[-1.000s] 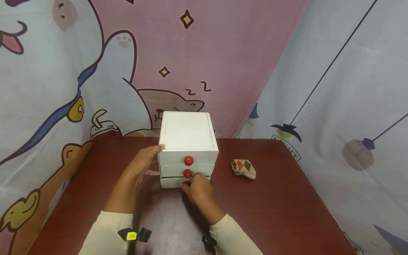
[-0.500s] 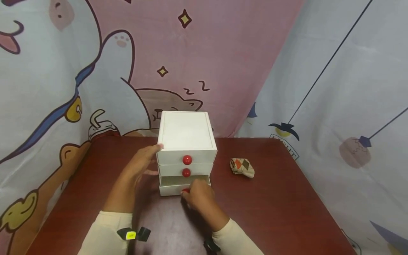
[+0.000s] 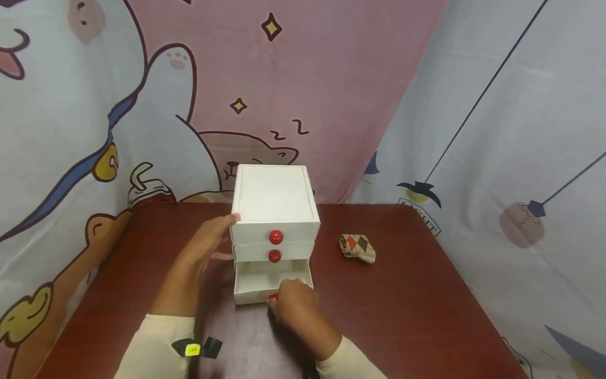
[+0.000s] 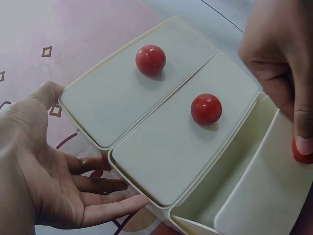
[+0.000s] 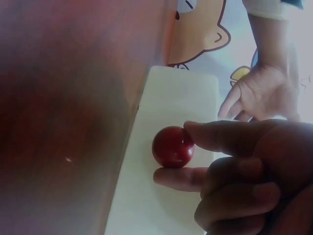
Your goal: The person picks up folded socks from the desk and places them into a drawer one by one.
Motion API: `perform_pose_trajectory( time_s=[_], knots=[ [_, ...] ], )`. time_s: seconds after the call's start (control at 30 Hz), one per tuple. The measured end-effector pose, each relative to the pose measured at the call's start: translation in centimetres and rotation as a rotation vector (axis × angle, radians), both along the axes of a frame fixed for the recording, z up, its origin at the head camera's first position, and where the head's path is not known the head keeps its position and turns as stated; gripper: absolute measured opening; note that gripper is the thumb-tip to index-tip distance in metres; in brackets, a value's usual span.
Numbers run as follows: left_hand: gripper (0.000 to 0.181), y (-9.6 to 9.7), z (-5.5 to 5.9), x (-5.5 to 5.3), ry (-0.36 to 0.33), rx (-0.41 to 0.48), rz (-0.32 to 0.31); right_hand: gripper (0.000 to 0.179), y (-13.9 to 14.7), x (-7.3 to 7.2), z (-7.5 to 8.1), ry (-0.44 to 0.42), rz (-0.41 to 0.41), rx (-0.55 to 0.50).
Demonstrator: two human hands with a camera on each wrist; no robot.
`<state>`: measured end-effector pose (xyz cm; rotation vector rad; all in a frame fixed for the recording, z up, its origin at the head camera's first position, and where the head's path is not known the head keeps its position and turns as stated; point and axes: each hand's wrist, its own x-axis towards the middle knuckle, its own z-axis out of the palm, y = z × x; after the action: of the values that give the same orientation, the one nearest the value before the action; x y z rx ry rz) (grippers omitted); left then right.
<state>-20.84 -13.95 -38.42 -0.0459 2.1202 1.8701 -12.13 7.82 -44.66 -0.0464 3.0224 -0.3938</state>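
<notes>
A white three-drawer box (image 3: 276, 192) with round red knobs stands on the table. Its bottom drawer (image 3: 249, 298) is pulled out, and the part of its inside that shows holds nothing. My right hand (image 3: 298, 305) pinches the red knob (image 5: 173, 147) of that drawer between thumb and finger. Against the box's left side rests my left hand (image 4: 63, 166), its fingers fairly straight and its thumb at the top front corner. The top drawer (image 4: 117, 103) and the middle drawer (image 4: 176, 142) are closed. To the right of the box lies a folded argyle sock (image 3: 357, 248).
The dark red-brown table (image 3: 402, 310) extends around the box. Behind it hangs a cartoon-print cloth (image 3: 341, 79), close to the table's back edge.
The bottom drawer has slid out toward me from nearly closed, with my right hand on its knob moving along. My left hand stays at the box's side. The sock has not moved.
</notes>
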Motion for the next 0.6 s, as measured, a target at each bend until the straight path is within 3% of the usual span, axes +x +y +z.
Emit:
perform_pose_trajectory(
  time_s=[0.27,0.6],
  knots=[
    [0.086,-0.1,-0.2,0.0,-0.005,-0.003,0.012,0.04,-0.1,1.3,-0.3,0.062,0.019,0.048],
    [0.086,0.0,-0.3,0.0,-0.008,-0.018,0.007,0.038,-0.4,3.4,-0.1,0.031,0.016,0.086]
  ],
)
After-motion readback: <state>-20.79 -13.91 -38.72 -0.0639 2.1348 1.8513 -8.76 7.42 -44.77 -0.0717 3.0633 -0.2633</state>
